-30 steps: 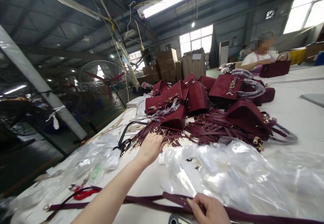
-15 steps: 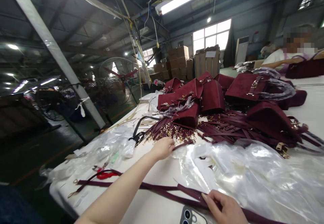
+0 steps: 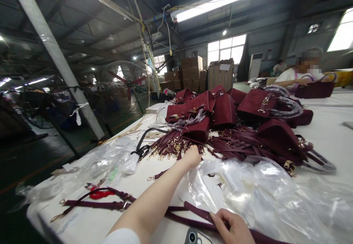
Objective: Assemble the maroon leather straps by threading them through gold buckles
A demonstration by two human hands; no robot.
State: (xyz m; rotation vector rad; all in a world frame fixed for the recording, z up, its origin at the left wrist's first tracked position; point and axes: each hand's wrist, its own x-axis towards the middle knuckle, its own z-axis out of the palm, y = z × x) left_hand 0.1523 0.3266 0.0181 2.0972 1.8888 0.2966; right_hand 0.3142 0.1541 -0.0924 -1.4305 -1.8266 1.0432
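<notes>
My left hand (image 3: 192,157) reaches forward to the near edge of a pile of maroon straps (image 3: 168,141) with gold clasps; its fingers are curled and what they hold is hidden. A strap end with a clasp (image 3: 151,178) lies to the left of that forearm. Near the front edge, my right hand (image 3: 234,226) pinches a long maroon strap (image 3: 198,211) between thumb and fingers. The long strap runs left under my left forearm, towards red-handled pliers (image 3: 101,193). A phone (image 3: 194,236) lies just left of my right hand, partly cut off.
Maroon handbags (image 3: 190,108) are heaped behind the straps. Clear plastic bags (image 3: 261,192) cover the right front, and more plastic (image 3: 102,161) lies at left. Across the white table (image 3: 331,133), a person (image 3: 286,75) handles a bag. A fan and cartons stand beyond.
The view has shifted. My left hand has moved right along the strap pile, and a clasped strap end now shows left of my forearm. My right hand still pinches the long strap.
</notes>
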